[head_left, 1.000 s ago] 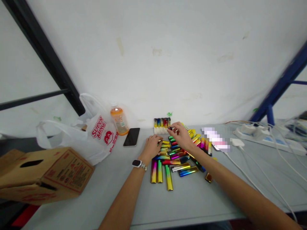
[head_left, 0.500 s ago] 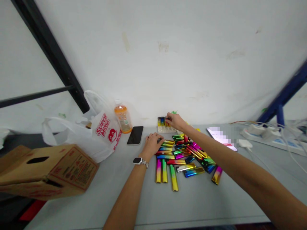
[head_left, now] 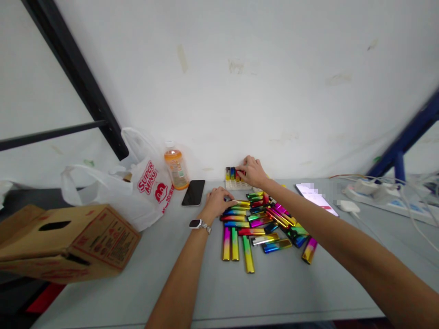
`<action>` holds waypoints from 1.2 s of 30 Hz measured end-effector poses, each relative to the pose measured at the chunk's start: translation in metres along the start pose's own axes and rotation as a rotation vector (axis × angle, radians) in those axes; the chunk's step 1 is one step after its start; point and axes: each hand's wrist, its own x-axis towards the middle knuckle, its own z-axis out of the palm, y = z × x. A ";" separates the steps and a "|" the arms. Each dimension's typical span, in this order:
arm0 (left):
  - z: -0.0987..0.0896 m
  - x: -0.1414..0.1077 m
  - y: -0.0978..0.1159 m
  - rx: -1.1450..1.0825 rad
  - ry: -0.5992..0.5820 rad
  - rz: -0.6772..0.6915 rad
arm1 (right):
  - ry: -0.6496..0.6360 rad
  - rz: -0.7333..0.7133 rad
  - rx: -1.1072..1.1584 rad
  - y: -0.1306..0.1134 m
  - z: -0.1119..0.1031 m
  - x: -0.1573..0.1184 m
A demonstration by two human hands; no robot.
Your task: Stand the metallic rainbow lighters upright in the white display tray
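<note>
Shiny two-coloured lighters (head_left: 252, 231) lie in a loose pile between my forearms. Against the wall stands a small white tray with holes (head_left: 236, 185), holding several upright lighters (head_left: 232, 174) at its left side. My right hand (head_left: 254, 172) reaches over the tray, its fingers pinched at the top of a lighter beside that row; the fingers partly cover it. My left hand (head_left: 217, 202), with a watch (head_left: 196, 224) on the wrist, has curled fingers around the dark end of a lighter at the pile's upper left.
A black phone (head_left: 194, 193) and an orange drink bottle (head_left: 177, 170) stand left of the tray. Farther left are a white plastic bag (head_left: 120, 196) and a cardboard box (head_left: 78, 242). To the right lie a lit phone (head_left: 316, 198) and a power strip (head_left: 394, 198) with cables.
My right hand has shifted slightly at the tray, its fingers raised and more visible. The left fingers have curled a little more at the lighter's end. The pile looks the same.
</note>
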 end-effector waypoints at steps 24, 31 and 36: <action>-0.007 -0.018 0.059 -0.453 0.412 0.430 | -0.021 0.510 1.292 -0.072 -0.044 -0.100; -0.015 -0.022 0.053 -0.322 0.320 0.346 | 0.050 0.819 1.494 -0.077 -0.036 -0.104; -0.009 -0.019 0.040 -0.125 0.159 0.277 | 0.175 0.928 1.467 -0.076 -0.038 -0.104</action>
